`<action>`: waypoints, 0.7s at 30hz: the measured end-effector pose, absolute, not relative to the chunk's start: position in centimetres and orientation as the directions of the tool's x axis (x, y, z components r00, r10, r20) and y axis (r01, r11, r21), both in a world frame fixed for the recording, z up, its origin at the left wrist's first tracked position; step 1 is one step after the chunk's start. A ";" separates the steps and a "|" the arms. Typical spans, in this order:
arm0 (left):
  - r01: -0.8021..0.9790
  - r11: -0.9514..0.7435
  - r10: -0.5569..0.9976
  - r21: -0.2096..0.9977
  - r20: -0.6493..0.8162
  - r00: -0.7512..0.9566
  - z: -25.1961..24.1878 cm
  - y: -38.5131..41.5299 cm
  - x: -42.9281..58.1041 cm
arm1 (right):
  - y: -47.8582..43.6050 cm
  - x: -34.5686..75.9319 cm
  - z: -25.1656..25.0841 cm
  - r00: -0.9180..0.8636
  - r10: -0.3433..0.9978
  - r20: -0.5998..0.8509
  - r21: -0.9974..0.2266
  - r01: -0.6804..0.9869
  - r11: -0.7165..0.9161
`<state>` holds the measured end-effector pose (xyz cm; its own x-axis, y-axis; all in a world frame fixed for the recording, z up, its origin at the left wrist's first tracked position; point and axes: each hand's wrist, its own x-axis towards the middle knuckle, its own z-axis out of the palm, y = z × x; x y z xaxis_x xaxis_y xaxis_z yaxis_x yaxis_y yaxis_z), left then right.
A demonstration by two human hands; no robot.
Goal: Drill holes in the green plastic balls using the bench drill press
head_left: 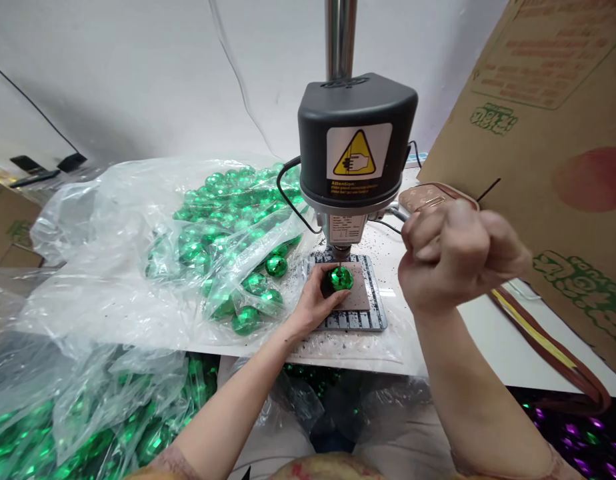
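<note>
Beneath the drill press (358,143), my left hand (318,300) holds a shiny green faceted ball (341,279) between thumb and fingers. The ball rests on a brown square pad (359,293) that lies on the slotted metal base (378,317). The drill bit comes down to the top of the ball; whether it has entered cannot be told. My right hand (451,257) is raised to the right of the drill head, its fingers closed around the feed lever (399,213). Most of that lever is hidden by the fist.
Left of the base, a clear plastic bag (113,220) spills several green balls (247,320). Dark shavings lie scattered about the base. A brown patterned bag (423,195) with its strap (553,353) and a large cardboard box (553,167) stand at right. Below left hangs more bagged green stock (88,440).
</note>
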<state>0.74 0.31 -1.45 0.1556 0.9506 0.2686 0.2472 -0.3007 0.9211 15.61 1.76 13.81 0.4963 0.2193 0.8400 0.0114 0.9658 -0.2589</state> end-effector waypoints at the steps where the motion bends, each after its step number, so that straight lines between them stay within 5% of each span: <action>1: 0.269 -0.311 0.949 0.912 0.281 0.143 -1.3 0.3 0.8 | 1.7 15.5 14.6 0.533 0.254 0.807 -0.299 -0.001 0.954; 4: 0.374 -0.338 0.937 0.864 0.346 0.049 -0.9 -0.8 0.8 | 1.6 15.5 16.4 0.538 0.399 0.742 -0.447 -0.047 0.894; 7: 0.476 -0.413 0.886 0.777 0.464 0.011 -1.5 -4.1 0.3 | 1.8 15.7 16.8 0.520 0.390 0.760 -0.433 -0.043 0.900; 10: 0.497 -0.613 0.787 0.614 0.528 0.318 -3.3 -8.6 -0.8 | 2.2 15.8 16.6 0.534 0.350 0.769 -0.386 -0.048 0.921; 14: 0.443 -0.764 0.617 0.469 0.326 0.716 -5.5 -13.0 -2.6 | 2.3 15.6 16.4 0.543 0.351 0.763 -0.394 -0.041 0.918; 17: 0.462 -0.747 0.631 0.478 0.289 0.720 -6.2 -14.1 -3.7 | 2.1 15.5 16.3 0.541 0.350 0.765 -0.400 -0.027 0.916; 21: 0.415 -0.724 0.679 0.551 0.465 0.568 -5.2 -12.7 -4.6 | 2.0 15.7 16.2 0.543 0.365 0.756 -0.415 -0.033 0.909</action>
